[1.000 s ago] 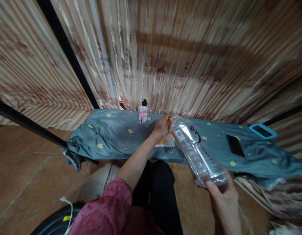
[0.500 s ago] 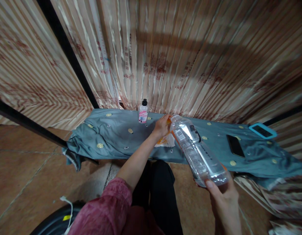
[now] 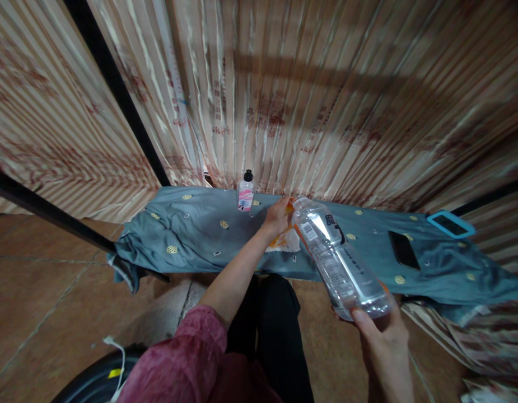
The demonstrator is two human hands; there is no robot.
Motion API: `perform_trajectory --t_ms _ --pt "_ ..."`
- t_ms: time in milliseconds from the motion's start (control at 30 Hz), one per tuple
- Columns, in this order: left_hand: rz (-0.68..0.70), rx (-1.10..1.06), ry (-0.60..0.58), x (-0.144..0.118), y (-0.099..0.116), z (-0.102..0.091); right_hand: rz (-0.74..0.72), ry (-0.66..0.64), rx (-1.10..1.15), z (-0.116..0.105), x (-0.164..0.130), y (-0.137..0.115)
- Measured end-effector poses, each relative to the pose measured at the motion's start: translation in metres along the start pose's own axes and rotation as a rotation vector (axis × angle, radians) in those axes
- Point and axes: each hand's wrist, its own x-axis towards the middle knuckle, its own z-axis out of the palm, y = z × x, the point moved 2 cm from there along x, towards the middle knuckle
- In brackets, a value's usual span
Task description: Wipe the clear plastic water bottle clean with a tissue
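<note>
Clear plastic bottle (image 3: 338, 258), tilted over the near edge of the grey-blue cloth (image 3: 191, 235), neck toward 11 o'clock. Right hand (image 3: 382, 341) wraps its base, fingers curled; left hand (image 3: 278, 215) closes at its mouth beside an orange-white wrapper (image 3: 284, 242). Small pink-labelled bottle (image 3: 245, 192) stands at 10 o'clock; black phone (image 3: 404, 250) at 3 o'clock
</note>
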Motion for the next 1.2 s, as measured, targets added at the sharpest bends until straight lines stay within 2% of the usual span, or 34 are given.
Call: perform_trajectory --t_ms 433,1200 --pt "-0.041 0.024 -0.021 -0.002 0.01 -0.004 -0.048 -0.013 0.02 0.001 -0.004 -0.003" --pt "-0.035 0.036 -0.013 -0.001 0.008 -0.003 -0.061 -0.02 0.017 -0.001 -0.003 0.004"
